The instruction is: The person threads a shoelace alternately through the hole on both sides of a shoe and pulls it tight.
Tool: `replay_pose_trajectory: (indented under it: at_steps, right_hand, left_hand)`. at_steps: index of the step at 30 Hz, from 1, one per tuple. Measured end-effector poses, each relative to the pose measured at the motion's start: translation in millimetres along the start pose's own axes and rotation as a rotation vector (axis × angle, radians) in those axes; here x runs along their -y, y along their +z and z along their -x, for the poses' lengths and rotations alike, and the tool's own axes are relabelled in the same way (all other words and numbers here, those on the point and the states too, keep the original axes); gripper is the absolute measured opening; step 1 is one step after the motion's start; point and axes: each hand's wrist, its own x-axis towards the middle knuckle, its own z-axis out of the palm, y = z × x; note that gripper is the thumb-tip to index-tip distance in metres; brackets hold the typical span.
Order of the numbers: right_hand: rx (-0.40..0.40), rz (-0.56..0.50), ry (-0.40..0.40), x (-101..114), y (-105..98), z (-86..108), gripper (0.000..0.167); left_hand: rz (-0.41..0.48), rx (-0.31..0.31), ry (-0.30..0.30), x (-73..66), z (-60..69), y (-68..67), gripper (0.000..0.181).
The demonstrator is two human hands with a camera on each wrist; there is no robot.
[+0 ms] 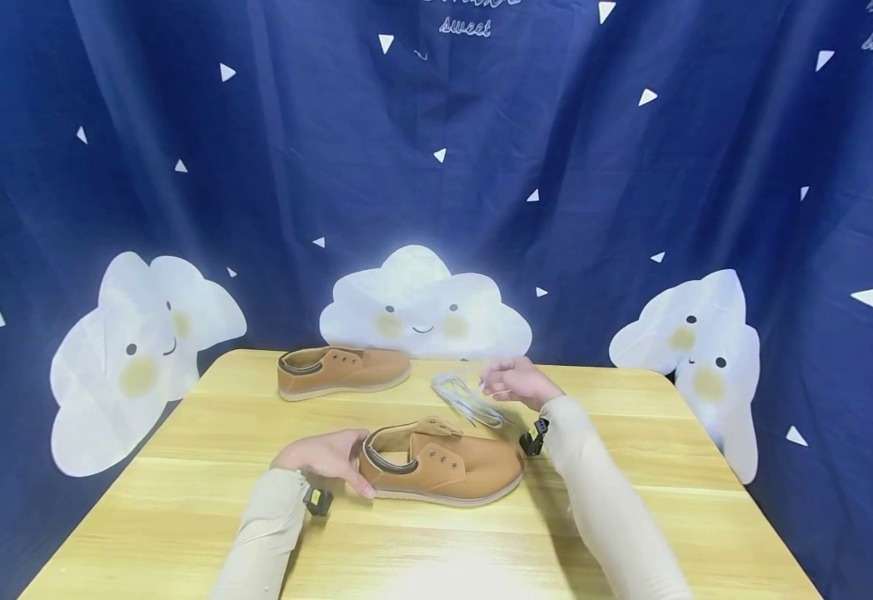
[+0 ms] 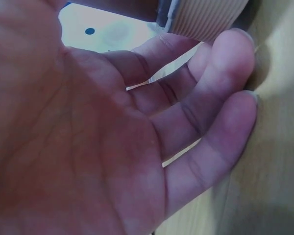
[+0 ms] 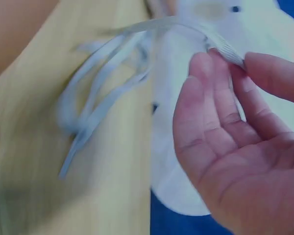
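Observation:
A brown shoe (image 1: pixel 485 467) with open eyelet flaps lies on the table, toe to the right. At its heel, my left hand (image 1: pixel 324 457) holds the shoe, thumb on the near side and fingers behind. The left wrist view catches the ribbed edge of the sole (image 2: pixel 208 17) against the curled fingers. Beyond the shoe, my right hand (image 1: pixel 521 383) pinches one part of a pale grey shoelace (image 3: pixel 103 78) between thumb and forefinger. The lace's remaining loops (image 1: pixel 466 404) rest loosely on the wood, left of that hand.
A second brown shoe (image 1: pixel 361 372) stands near the back edge of the wooden table (image 1: pixel 631 500), left of the lace. Behind the table hangs a dark blue curtain (image 1: pixel 376 183) with white clouds and triangles.

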Motion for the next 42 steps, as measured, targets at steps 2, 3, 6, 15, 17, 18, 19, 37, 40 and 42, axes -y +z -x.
replay_pose_trajectory:
  at_steps: [2,3,6,15,17,18,19,37,40,42]
  right_hand:
    - [0.031,-0.097,-0.024,7,-1,1.4,0.028]
    - [0.043,-0.142,-0.034,12,-1,3.2,0.026]
    - [0.07,-0.252,-0.066,23,-1,6.2,0.017]
    - [0.112,-0.384,-0.175,59,-3,16.3,0.017]
    - [0.113,-0.407,-0.187,66,-3,19.7,0.019]
    - [0.114,-0.415,-0.191,70,-3,21.5,0.019]
    - [0.118,-0.419,-0.196,73,-3,23.4,0.019]
    - [0.168,-0.389,-0.37,129,8,69.8,0.026]
    - [0.213,-0.395,-0.428,140,11,83.4,0.027]
    - [0.241,-0.392,-0.462,146,13,93.2,0.024]
  left_hand:
    - [-0.011,-0.004,-0.001,0.5,0.1,0.3,0.077]
    - [-0.015,-0.005,-0.003,0.6,0.2,0.3,0.078]
    - [-0.023,-0.008,-0.012,1.1,0.3,0.5,0.078]
    - [-0.019,-0.005,-0.01,1.2,0.4,0.9,0.077]
    - [-0.015,-0.002,-0.011,1.4,0.4,1.0,0.078]
    - [-0.011,0.002,-0.008,1.4,0.6,1.0,0.078]
    - [-0.01,0.005,-0.006,1.6,0.6,0.9,0.079]
    - [-0.085,-0.03,-0.095,-20.6,19.4,-12.1,0.098]
    - [-0.061,-0.037,-0.071,-24.4,23.1,-17.0,0.103]
    - [-0.038,-0.049,-0.037,-27.9,25.7,-19.9,0.103]
